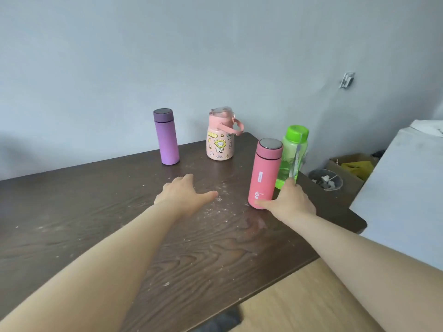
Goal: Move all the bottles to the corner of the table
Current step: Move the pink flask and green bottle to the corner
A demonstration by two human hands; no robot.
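Several bottles stand upright on a dark wooden table. A purple flask is at the back, a pink cartoon bottle with a strap to its right. Near the right edge stands a pink flask, with a green plastic bottle just behind it. My right hand wraps the base of the pink flask, thumb on its front. My left hand hovers over the table middle, fingers apart, holding nothing.
A grey wall runs behind the table. The far right corner of the table lies behind the pink cartoon bottle. Off the right edge are a round bin, a cardboard box and a white cabinet.
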